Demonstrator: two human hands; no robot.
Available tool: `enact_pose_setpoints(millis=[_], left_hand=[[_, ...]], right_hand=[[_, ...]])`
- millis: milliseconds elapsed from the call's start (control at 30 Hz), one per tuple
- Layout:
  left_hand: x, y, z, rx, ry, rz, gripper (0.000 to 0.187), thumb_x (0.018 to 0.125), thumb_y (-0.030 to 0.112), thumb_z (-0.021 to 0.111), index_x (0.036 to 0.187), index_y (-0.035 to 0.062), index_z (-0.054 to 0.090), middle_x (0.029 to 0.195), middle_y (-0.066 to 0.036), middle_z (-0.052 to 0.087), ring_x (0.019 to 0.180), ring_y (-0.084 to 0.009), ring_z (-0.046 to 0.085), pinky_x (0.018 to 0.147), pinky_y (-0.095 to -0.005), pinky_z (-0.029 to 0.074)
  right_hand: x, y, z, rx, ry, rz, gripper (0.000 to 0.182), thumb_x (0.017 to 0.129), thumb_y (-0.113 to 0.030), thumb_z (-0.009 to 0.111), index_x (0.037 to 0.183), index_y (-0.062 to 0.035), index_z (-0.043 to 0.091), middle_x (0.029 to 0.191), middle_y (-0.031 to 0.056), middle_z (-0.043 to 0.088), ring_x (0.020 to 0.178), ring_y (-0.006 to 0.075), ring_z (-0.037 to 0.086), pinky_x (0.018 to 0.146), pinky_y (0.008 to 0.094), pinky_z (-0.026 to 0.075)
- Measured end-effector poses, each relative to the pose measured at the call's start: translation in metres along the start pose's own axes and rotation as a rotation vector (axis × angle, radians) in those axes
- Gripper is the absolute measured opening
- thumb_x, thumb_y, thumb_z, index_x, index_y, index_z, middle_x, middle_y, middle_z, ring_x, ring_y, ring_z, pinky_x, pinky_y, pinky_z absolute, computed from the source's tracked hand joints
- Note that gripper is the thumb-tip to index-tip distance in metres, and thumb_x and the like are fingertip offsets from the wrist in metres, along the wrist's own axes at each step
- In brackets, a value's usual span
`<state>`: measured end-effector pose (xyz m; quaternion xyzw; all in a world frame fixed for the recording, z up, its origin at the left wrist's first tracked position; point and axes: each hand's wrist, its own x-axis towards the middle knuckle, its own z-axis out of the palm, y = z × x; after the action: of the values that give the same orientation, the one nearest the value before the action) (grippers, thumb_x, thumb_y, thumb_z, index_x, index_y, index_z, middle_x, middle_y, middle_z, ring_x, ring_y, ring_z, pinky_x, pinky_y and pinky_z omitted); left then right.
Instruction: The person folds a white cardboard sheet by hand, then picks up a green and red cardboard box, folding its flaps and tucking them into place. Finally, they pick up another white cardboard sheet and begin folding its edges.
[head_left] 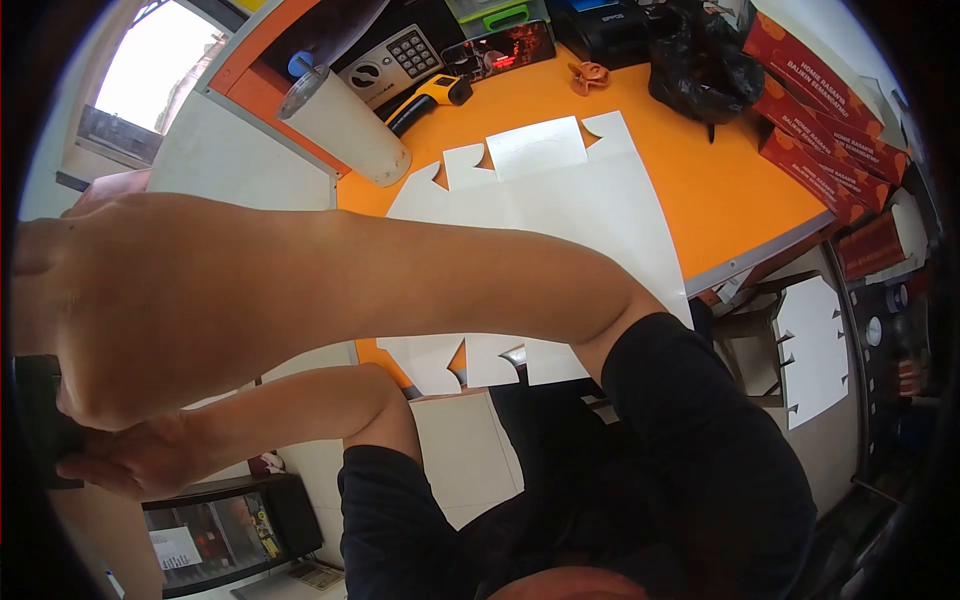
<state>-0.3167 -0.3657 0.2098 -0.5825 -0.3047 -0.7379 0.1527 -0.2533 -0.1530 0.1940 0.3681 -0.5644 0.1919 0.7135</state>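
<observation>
Hanging over the white card (590, 195) on the orange table (710, 205), the right arm (450, 275) could drag it if lowered. The right hand (140, 310) and left hand (140, 462) are near a dark thing (38, 400) at the view's edge; I cannot tell whether either grips it.

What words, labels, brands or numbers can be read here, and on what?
"HOMIE RASAN'YA BALIKIN SEMANGATMU!": stacked red boxes.
"EPPOS", as best I can read: black device.
Too small or blurred to read: markings on the safe, the phone screen, and the small white paper at lower left.
</observation>
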Motion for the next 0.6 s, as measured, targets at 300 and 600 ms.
enact_pose_setpoints(millis=[300,600], left_hand=[[0.004,-0.033,0.028,0.211,0.145,0.063,0.032,0.092,0.021,0.043,0.108,-0.0059,0.051,0.108,-0.016,0.055,0.098,-0.0217,0.053,0.082,-0.0329,0.043],[0.009,-0.031,-0.005,-0.116,-0.117,-0.123,0.037,0.094,0.02,0.038,0.116,-0.01,0.042,0.111,-0.021,0.051,0.091,-0.0208,0.053,0.07,-0.0285,0.045]], right_hand=[[0.003,0.004,-0.019,-0.153,-0.149,0.057,0.008,0.064,-0.019,0.062,0.064,-0.0123,0.067,0.071,0.0033,0.064,0.083,0.0249,0.059,0.061,0.0339,0.053],[-0.007,0.022,-0.015,0.011,-0.19,0.038,0.014,0.068,-0.022,0.063,0.076,-0.0135,0.07,0.076,-0.0023,0.065,0.091,0.021,0.055,0.07,0.0322,0.051]])
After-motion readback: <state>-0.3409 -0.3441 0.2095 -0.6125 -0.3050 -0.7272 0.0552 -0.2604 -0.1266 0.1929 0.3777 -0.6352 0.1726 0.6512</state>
